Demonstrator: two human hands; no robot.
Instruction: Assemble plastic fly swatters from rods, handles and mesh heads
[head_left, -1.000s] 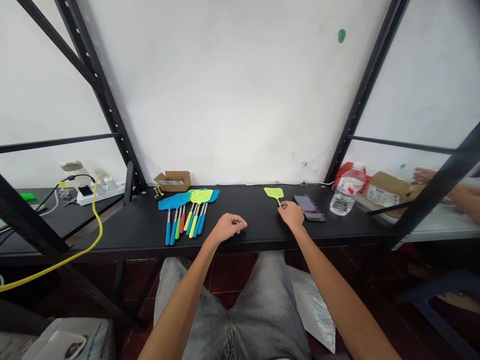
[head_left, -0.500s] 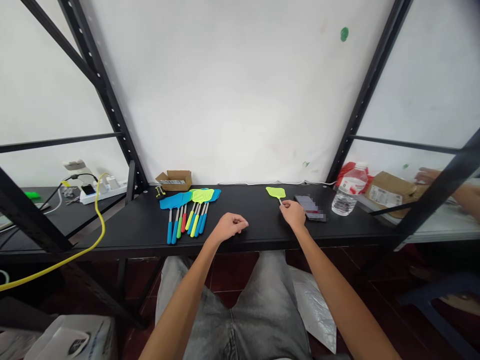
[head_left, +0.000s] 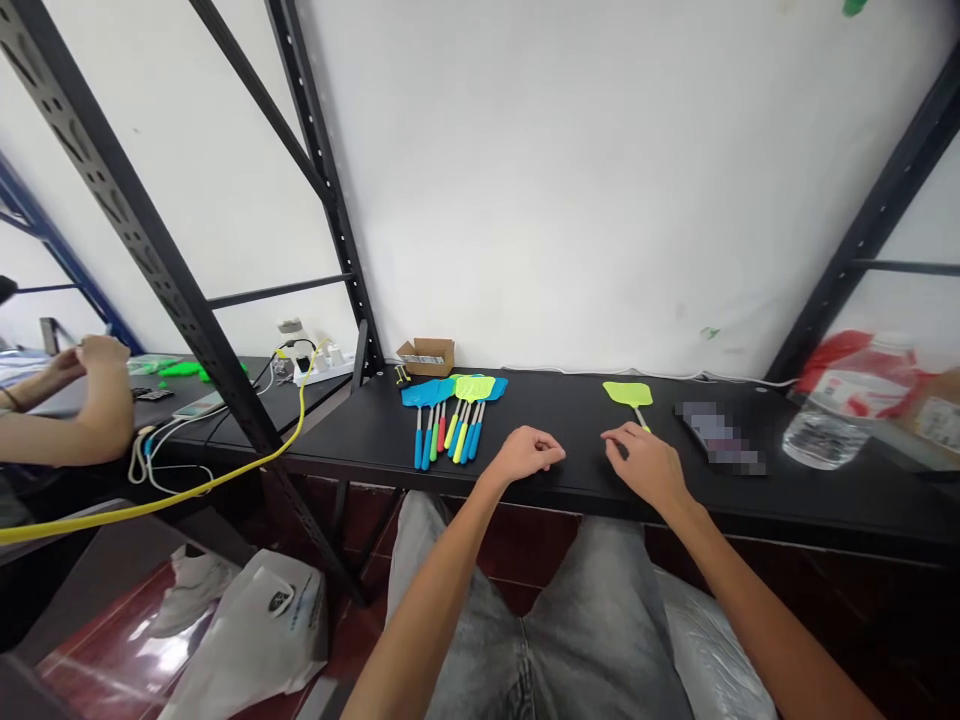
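My left hand rests at the desk's front edge, fingers curled together, with nothing visible in it. My right hand is over the desk, thumb and fingers apart. Just beyond it lies a yellow-green fly swatter; the hand hides most of its handle. Left of my left hand, several fly swatters lie in a row, their handles toward me. Among them are a blue fly swatter at the left end and a yellow-green fly swatter on top. Their heads overlap.
A small open cardboard box stands behind the swatters. To the right lie a phone and a large water bottle. A yellow cable crosses at left, near a power strip. Another person's arm is at far left.
The view has turned left, shifting things rightward. My right hand has released the single yellow-green fly swatter and drawn back from its handle. My left hand stays curled.
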